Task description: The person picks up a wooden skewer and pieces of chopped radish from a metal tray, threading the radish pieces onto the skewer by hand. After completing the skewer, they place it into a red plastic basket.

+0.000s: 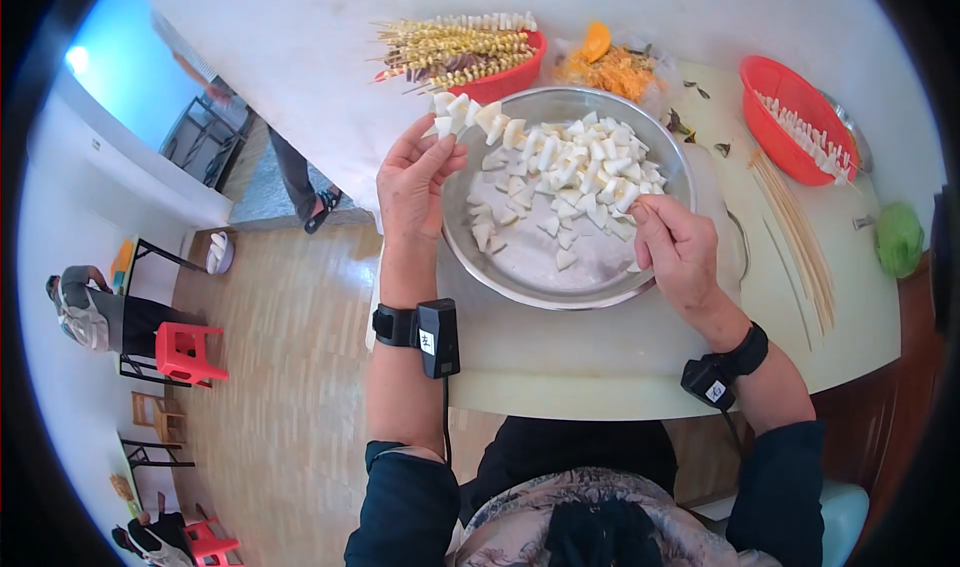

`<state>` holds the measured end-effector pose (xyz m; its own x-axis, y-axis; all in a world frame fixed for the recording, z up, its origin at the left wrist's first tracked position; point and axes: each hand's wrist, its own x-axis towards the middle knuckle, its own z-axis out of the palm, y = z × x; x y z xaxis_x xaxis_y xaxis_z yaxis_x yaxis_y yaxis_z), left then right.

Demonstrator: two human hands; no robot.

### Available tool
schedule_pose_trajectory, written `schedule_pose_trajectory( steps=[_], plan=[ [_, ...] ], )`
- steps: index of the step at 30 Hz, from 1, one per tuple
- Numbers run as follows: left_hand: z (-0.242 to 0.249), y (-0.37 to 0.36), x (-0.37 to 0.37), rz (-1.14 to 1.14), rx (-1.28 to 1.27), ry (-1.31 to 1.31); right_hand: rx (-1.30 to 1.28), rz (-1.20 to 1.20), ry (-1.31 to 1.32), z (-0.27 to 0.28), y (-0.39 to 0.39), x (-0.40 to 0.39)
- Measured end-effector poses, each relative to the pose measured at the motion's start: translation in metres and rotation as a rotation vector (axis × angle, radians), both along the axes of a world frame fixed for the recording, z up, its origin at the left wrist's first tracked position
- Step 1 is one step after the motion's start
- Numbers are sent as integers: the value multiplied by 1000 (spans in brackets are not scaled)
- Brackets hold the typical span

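Observation:
A wide metal bowl (520,285) sits on the pale table, holding several white cut chunks (585,162). My left hand (412,182) is raised at the bowl's left rim and holds a skewer loaded with white chunks (470,115). At the bowl's right side, my right hand (672,242) pinches a single white chunk (628,199) between its fingertips. Both wrists wear black bands with small devices.
A red basket of finished skewers (470,52) stands behind the bowl. Orange peelings (610,67) lie beside it. Another red basket (800,127) and bare bamboo sticks (795,232) are on the right, with a green object (898,239) near the edge. People and red stools are at left.

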<state>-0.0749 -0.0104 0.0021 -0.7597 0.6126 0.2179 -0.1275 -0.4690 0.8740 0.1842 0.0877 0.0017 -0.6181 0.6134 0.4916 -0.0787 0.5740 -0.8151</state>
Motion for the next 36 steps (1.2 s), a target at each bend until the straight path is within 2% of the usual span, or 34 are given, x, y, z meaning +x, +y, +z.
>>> schedule_pose_trajectory(
  steps=[3,10,21,36],
  plan=[
    [-2,-2,-6,-51,89,-113,10,5,-14,1,-1,1],
    [-5,-6,-17,43,137,-134,57,29,-39,-3,-2,-2],
    [2,-3,-6,93,89,-12,44,21,-71,-1,-3,0],
    [3,-2,-3,140,121,15,65,17,-48,-4,-2,-1]
  ],
)
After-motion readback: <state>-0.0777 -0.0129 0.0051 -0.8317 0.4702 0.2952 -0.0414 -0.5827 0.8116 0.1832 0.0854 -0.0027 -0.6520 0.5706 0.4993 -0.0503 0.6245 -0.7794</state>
